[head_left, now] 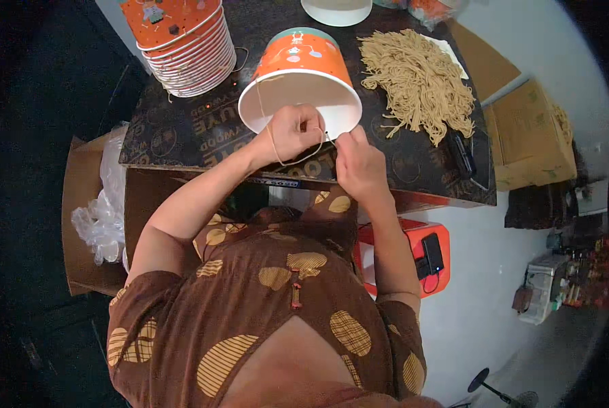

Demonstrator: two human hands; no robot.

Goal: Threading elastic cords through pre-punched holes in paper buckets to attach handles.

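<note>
An orange paper bucket with a white inside lies on its side on the dark table, its mouth toward me. A tan cord runs from the left part of its rim, across my left wrist, to the near rim. There, my left hand is closed on the cord, fingers at the bucket's mouth. Beside it, my right hand pinches at the rim next to a small dark hole; the cord's end seems to be between its fingertips, partly hidden. A heap of tan cords lies to the right.
A stack of nested orange buckets stands at the left of the dark table. A white round piece lies at the far edge. A black object sits at the right corner. Cardboard boxes and a red stool are lower down.
</note>
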